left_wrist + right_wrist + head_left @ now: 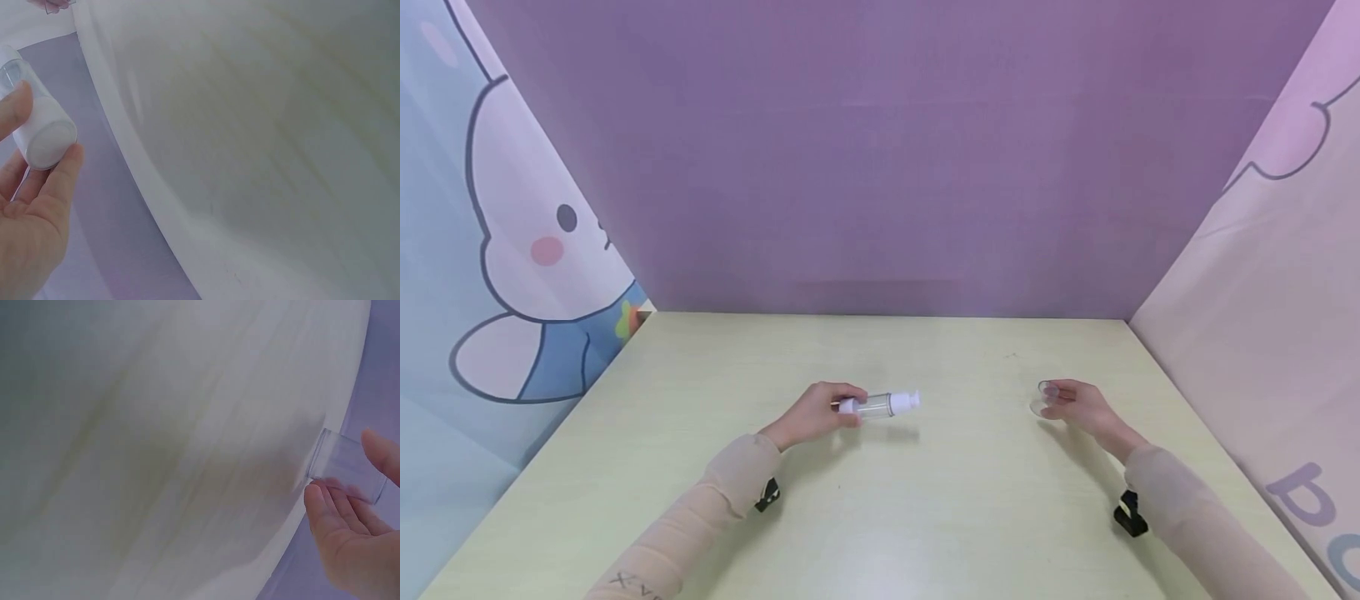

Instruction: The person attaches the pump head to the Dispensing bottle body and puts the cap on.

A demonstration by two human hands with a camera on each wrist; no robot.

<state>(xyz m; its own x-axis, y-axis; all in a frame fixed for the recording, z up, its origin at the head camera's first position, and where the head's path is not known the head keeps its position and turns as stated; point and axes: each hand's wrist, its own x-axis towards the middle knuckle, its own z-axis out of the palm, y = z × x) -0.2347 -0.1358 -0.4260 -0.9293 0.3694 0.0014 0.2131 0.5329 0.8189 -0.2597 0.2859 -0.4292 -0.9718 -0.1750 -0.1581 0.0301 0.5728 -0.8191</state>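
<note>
In the head view, my left hand (816,414) grips a small pump bottle (876,407) by its white base, its clear body lying sideways and the white pump head pointing right. The left wrist view shows the bottle's round white bottom (52,145) between the thumb and fingers of the left hand (44,212). Farther right, my right hand (1081,407) pinches a clear cap (1042,402). From the right wrist, this clear cap (340,464) is a short see-through cylinder, held between thumb and fingers of the right hand (353,544).
Both hands are over a pale wooden table (955,500). A purple panel (895,167) stands along its back edge. Printed cloth hangs at the left (482,450) and a pale pink cloth (1285,333) at the right.
</note>
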